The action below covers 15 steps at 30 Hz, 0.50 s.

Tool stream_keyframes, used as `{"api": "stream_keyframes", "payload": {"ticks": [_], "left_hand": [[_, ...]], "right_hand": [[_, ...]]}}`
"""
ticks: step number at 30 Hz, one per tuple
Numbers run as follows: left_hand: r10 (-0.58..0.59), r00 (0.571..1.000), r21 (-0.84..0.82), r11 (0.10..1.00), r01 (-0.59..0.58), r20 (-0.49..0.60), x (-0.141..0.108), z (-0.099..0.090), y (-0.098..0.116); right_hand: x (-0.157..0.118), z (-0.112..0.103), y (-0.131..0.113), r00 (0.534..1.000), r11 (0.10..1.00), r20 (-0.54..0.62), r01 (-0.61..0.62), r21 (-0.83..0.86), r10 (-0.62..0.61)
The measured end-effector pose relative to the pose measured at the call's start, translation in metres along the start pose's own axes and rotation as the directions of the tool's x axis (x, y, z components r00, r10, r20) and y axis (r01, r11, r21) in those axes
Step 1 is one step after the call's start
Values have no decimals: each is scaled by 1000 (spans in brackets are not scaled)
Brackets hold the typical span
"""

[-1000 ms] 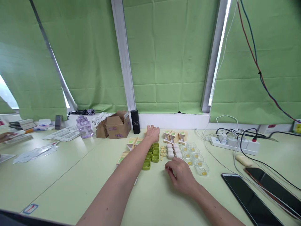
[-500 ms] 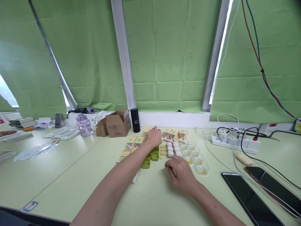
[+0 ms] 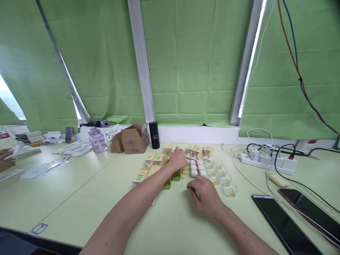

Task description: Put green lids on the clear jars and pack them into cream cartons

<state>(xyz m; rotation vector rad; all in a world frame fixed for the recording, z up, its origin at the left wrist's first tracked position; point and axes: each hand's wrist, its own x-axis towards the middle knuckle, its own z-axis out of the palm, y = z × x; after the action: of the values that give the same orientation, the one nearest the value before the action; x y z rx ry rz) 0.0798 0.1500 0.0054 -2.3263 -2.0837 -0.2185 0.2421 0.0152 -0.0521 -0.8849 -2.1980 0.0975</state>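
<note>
My left hand [image 3: 178, 158] reaches far forward over the green square trays [image 3: 176, 175], fingers bent downward. Its fingertips are hidden, so what they hold, if anything, does not show. Nearer to me, my right hand [image 3: 204, 195] hovers or rests just in front of the white rounded pieces [image 3: 193, 171], fingers curled toward the thumb. Nothing can be made out in that pinch. Between trays and white pieces lie small yellow pieces [image 3: 185, 171]. To the right sit clear cups with yellow centres [image 3: 230, 190]. Small cream boxes [image 3: 160, 159] stand left of my left hand, partly behind my forearm.
More open cream boxes [image 3: 197, 152] stand at the back. Behind left are a cardboard carton [image 3: 135, 141], a black cylinder [image 3: 153, 135] and a purple bottle [image 3: 97, 140]. A power strip [image 3: 268, 163], cables and two phones [image 3: 284, 223] lie right. Another person's hand [image 3: 6, 159] shows far left.
My left hand has shifted slightly right and toward me, uncovering more of a cream box behind it. My right hand keeps its pose. The other person's hand has come further into view.
</note>
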Motion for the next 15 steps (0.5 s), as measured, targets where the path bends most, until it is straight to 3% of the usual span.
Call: {"api": "stream_keyframes", "payload": {"ticks": [15], "left_hand": [[-104, 994, -150, 983, 107, 28, 35, 9, -3]], "right_hand": [[-1, 1, -1, 999, 1000, 42, -14, -23, 15]]}}
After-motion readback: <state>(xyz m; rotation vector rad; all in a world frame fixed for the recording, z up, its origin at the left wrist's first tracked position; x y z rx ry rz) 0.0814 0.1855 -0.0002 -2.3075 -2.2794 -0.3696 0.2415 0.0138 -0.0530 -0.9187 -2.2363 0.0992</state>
